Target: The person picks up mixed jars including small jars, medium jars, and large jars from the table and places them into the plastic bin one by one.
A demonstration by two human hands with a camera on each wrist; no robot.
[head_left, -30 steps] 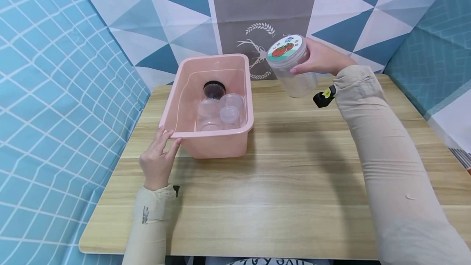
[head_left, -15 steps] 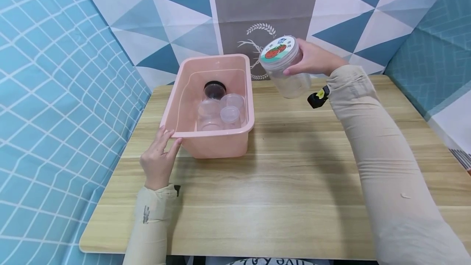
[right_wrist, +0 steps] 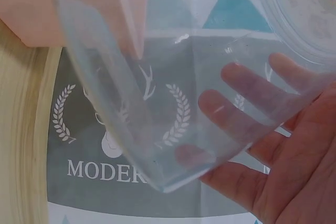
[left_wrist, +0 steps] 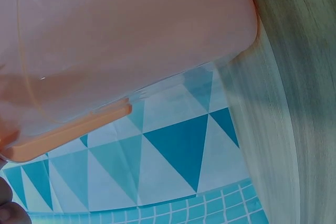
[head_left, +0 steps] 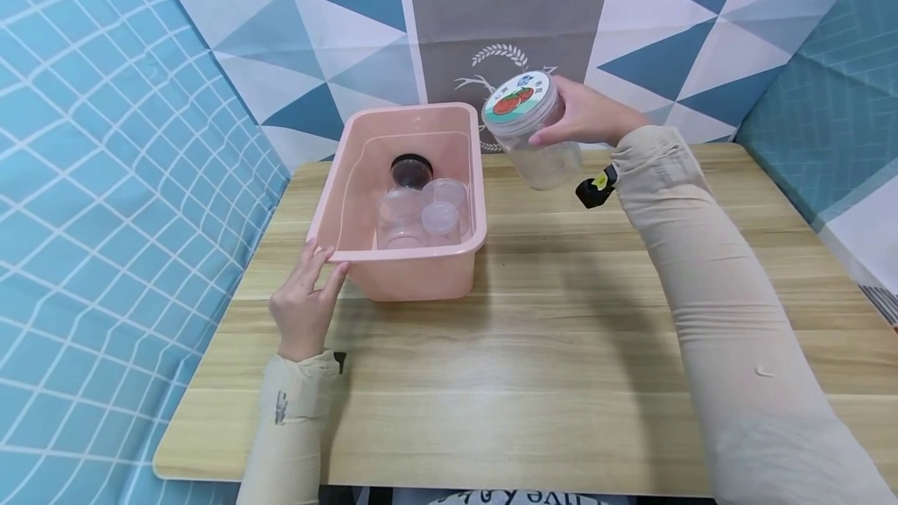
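Observation:
My right hand (head_left: pixel 592 111) holds a large clear plastic jar (head_left: pixel 543 162) tilted in the air, right of the pink basin (head_left: pixel 421 275). The jar's lid carries a tomato label and leans toward the basin. In the right wrist view, my fingers show through the clear wall of the jar (right_wrist: pixel 173 82), which looks empty. My left hand (head_left: pixel 303 310) grips the basin's near left corner, fingers on the rim and thumb at the front. Inside the basin are several clear containers (head_left: pixel 440 220) and a dark-lidded jar (head_left: pixel 411 171). Only fingertips (left_wrist: pixel 9 211) of that hand appear in the left wrist view.
The wooden table (head_left: pixel 519 380) extends in front and to the right of the basin. Patterned cloth (head_left: pixel 365 22) hangs behind it, and a blue gridded sheet (head_left: pixel 126 201) rises along the left side.
My right hand has carried the jar leftward, closer to the basin, and tilted it slightly more. My left hand stays on the basin's corner.

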